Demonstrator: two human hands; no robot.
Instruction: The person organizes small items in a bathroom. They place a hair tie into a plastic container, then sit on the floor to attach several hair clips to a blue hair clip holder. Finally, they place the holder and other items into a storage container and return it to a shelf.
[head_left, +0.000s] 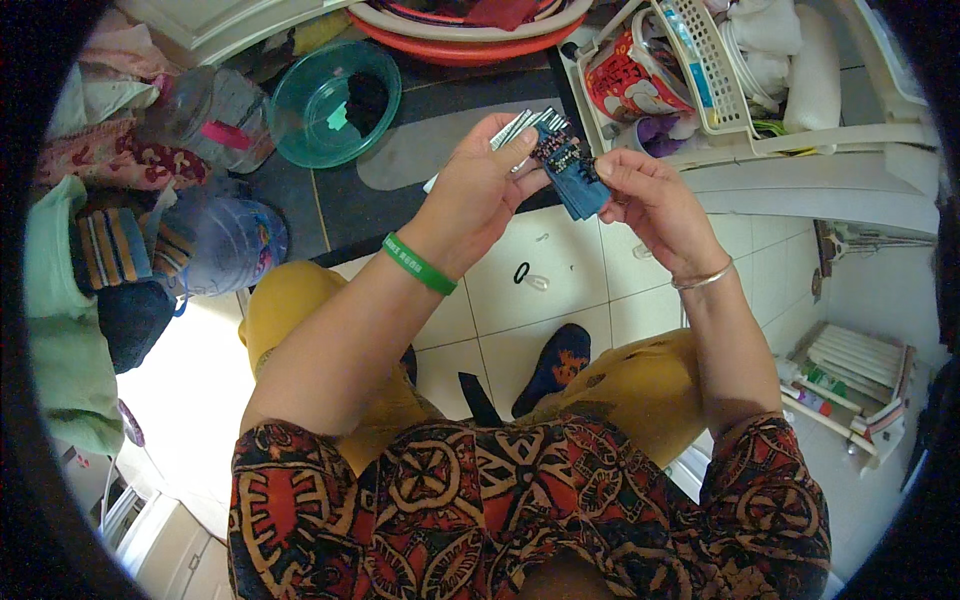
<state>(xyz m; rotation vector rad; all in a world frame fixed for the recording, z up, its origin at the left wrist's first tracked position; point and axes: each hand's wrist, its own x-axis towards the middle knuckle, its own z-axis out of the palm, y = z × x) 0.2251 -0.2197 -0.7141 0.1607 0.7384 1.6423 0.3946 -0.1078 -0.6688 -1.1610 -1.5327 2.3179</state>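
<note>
My left hand (474, 187) grips a small blue fabric piece (583, 196) with dark, speckled trim across its top, thumb on top of the bundle. Black-and-white striped packets or cards (510, 129) stick out beyond that thumb; their exact kind cannot be told. At the right side of the blue piece, my right hand (651, 193) pinches the dark trim between thumb and fingers. Both hands are held above the floor, between the knees. Below them a black loop (521, 272), like a hair tie, lies on the white tiles beside a clear loop (537, 283).
Ahead on the left sits a green translucent basin (289, 112) with dark cloth in it. A red tub (450, 51) stands farther ahead. On the right, a white rack (750, 146) holds a red printed bucket (630, 79). A wall shelf (855, 367) is at far right.
</note>
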